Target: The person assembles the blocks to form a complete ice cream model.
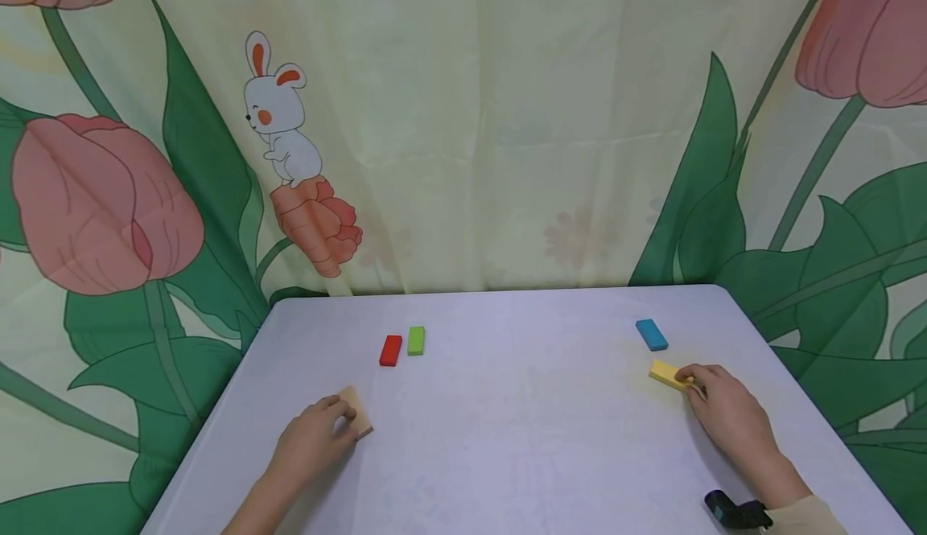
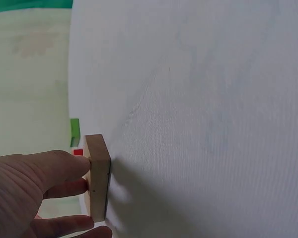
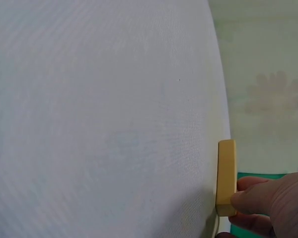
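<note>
Hands point(image 1: 311, 442) point(image 1: 730, 414) gripping blocks point(image 1: 359, 416) point(image 1: 665, 372), blue block point(image 1: 652, 335) in head view only

I can read no text, label, brand, number or sign in any of the three views (I find none even on the wooden block point(image 2: 100, 183) and the yellow block point(image 3: 226, 178) that I hold).
</note>
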Demonstrator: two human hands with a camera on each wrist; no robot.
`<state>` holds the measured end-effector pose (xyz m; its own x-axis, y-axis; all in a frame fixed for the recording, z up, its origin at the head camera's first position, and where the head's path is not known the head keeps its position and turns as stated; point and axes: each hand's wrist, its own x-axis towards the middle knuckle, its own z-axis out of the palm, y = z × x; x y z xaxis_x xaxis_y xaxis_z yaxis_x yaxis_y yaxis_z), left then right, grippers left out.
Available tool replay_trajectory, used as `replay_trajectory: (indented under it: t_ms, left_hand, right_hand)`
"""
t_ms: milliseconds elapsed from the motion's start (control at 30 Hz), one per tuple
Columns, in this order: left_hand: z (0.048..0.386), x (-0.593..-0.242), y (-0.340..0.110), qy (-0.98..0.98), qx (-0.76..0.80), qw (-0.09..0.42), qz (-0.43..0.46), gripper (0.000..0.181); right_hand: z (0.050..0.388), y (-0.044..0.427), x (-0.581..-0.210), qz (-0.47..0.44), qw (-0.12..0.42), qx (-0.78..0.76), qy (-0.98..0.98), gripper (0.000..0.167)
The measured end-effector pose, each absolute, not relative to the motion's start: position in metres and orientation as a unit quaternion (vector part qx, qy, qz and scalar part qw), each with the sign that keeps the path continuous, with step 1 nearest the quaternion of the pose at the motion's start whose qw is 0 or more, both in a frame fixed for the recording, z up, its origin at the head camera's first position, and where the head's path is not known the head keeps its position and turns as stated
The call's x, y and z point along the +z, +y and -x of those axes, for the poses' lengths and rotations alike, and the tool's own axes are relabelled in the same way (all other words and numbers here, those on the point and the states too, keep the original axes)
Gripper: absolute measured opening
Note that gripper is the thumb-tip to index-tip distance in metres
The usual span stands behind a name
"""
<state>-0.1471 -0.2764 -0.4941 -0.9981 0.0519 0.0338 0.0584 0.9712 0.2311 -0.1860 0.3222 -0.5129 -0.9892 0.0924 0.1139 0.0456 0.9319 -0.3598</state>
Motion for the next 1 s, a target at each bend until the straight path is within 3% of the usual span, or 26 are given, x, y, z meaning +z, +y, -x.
replay_trajectory:
  t_ms: [1000]
  left_hand:
    - [0.135, -0.491, -0.223, -0.986, -0.140, -0.025, 0.083, 0.022]
  right_hand:
    - [0.188, 0.316, -0.517, 0.047, 0.074, 0.203, -0.975, 0.027]
